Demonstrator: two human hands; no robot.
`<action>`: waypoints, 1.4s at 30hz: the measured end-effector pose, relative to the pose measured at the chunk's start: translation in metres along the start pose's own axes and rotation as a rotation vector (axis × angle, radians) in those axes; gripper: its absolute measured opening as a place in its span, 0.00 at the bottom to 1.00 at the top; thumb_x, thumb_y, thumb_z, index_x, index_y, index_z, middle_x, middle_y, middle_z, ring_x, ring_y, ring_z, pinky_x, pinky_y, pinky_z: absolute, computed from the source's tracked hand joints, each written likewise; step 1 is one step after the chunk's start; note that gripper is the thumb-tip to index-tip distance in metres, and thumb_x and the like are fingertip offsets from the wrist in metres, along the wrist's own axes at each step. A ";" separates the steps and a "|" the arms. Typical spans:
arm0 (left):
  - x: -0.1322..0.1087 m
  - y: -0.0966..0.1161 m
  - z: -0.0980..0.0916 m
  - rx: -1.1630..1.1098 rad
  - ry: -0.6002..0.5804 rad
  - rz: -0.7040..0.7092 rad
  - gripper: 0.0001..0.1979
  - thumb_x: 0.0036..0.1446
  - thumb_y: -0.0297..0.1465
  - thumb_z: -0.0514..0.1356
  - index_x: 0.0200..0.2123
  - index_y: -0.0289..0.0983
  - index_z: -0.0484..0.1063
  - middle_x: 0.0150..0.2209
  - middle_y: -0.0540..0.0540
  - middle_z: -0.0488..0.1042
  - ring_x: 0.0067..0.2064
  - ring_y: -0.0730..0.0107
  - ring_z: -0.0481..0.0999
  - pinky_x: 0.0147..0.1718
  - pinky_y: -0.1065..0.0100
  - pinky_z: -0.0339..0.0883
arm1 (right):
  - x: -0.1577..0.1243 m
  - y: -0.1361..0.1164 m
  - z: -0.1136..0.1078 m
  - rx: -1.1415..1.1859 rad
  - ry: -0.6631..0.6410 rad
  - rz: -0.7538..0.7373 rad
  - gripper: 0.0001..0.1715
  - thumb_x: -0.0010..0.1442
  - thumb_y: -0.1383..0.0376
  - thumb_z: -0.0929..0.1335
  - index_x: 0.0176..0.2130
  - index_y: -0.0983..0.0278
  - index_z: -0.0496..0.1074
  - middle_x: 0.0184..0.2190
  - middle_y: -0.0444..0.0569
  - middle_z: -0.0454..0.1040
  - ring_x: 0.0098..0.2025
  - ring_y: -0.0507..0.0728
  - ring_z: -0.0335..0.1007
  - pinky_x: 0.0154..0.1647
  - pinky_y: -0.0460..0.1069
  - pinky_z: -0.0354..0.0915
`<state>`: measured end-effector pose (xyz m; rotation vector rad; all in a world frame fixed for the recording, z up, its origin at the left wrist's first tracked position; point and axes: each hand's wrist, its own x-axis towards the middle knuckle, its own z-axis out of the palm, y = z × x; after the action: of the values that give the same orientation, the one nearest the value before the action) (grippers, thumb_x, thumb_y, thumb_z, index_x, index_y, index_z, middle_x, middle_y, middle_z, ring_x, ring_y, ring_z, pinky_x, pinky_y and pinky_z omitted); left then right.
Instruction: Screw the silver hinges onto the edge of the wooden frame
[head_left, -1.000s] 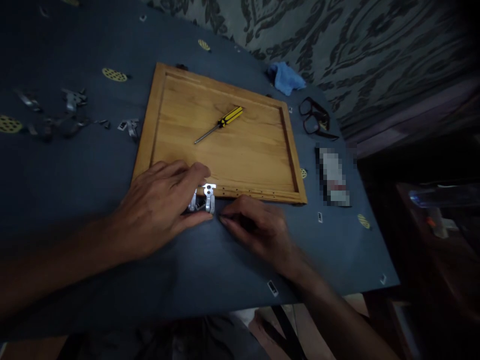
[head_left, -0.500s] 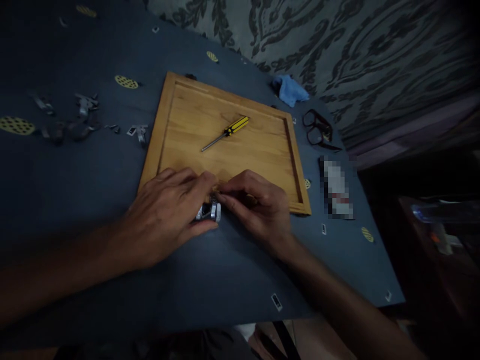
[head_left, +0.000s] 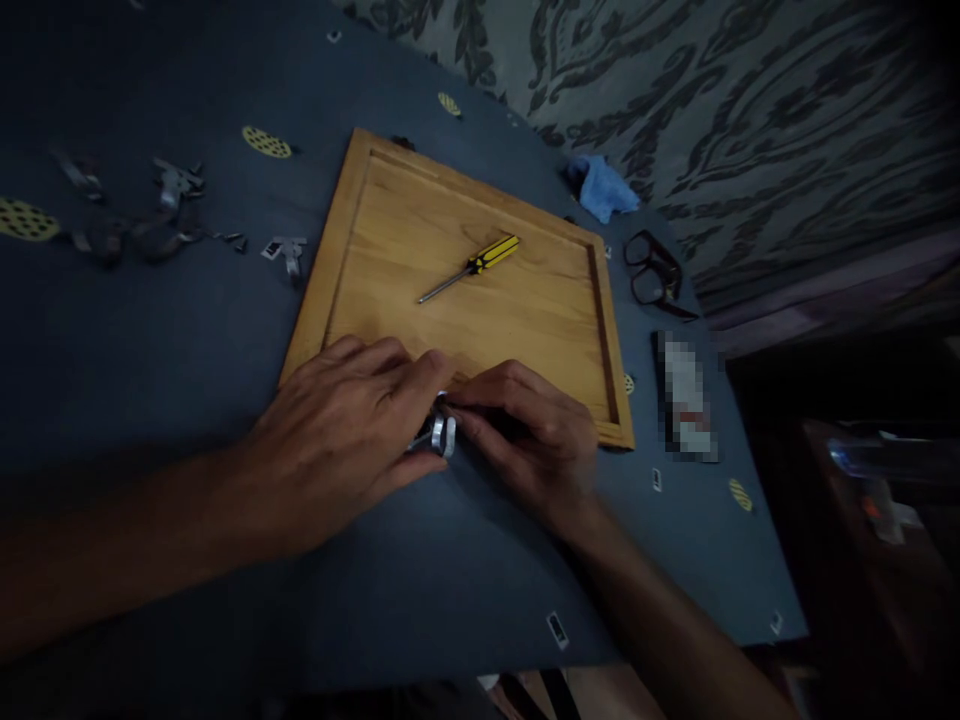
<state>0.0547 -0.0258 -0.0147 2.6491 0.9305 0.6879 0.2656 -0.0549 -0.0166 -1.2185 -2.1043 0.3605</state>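
Observation:
My left hand is closed round a shiny metal cabinet hinge at the near edge of a wooden panel with a raised frame. The thumb lies below the hinge and the fingers rest over the panel's near rim. Beside it, my right hand pinches thumb and forefinger together at the hinge's upper side; whatever is between those fingertips is too small and hidden to make out. On the panel, beyond both hands, lies a screwdriver with a yellow and black handle.
More metal hinges lie at the left, with a few small screws and a single hinge near the panel. A blue cloth, eyeglasses and a blurred-out object sit along the right side.
The view has shifted slightly, so most things appear a little farther right. Both hands stay at the panel's near edge, and less of the hinge shows.

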 end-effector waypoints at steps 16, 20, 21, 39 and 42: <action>-0.002 -0.001 0.001 -0.008 -0.014 -0.012 0.21 0.57 0.32 0.71 0.48 0.38 0.66 0.41 0.46 0.79 0.44 0.56 0.78 0.43 0.60 0.67 | -0.004 0.002 -0.002 -0.074 -0.040 -0.116 0.05 0.68 0.71 0.70 0.42 0.63 0.78 0.36 0.48 0.80 0.37 0.51 0.79 0.38 0.45 0.74; -0.001 -0.001 0.000 -0.012 -0.026 -0.016 0.20 0.57 0.33 0.71 0.48 0.38 0.66 0.42 0.46 0.79 0.44 0.56 0.78 0.44 0.60 0.67 | -0.004 0.002 -0.003 -0.062 -0.049 -0.112 0.07 0.68 0.70 0.70 0.43 0.61 0.80 0.36 0.48 0.80 0.37 0.52 0.79 0.38 0.45 0.75; -0.001 -0.001 0.000 -0.012 -0.030 -0.015 0.20 0.58 0.34 0.71 0.49 0.38 0.67 0.42 0.45 0.79 0.44 0.55 0.78 0.44 0.60 0.67 | -0.004 0.002 -0.003 -0.052 -0.050 -0.108 0.07 0.68 0.69 0.70 0.43 0.61 0.80 0.36 0.48 0.80 0.37 0.52 0.79 0.37 0.45 0.75; 0.000 0.001 -0.002 -0.023 -0.057 -0.049 0.19 0.59 0.34 0.71 0.48 0.38 0.68 0.43 0.45 0.79 0.46 0.54 0.79 0.44 0.58 0.69 | -0.006 0.008 -0.026 0.074 0.132 0.110 0.06 0.63 0.66 0.74 0.43 0.59 0.81 0.31 0.46 0.80 0.32 0.54 0.76 0.32 0.49 0.72; 0.000 0.002 -0.004 -0.031 -0.095 -0.056 0.19 0.59 0.33 0.71 0.49 0.38 0.68 0.44 0.44 0.80 0.46 0.53 0.79 0.45 0.57 0.70 | -0.005 0.020 -0.031 -0.018 0.237 0.212 0.05 0.64 0.66 0.73 0.41 0.59 0.81 0.32 0.46 0.80 0.32 0.54 0.76 0.34 0.49 0.73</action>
<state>0.0536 -0.0265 -0.0103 2.5933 0.9563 0.5544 0.3010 -0.0515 -0.0065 -1.4255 -1.7876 0.2763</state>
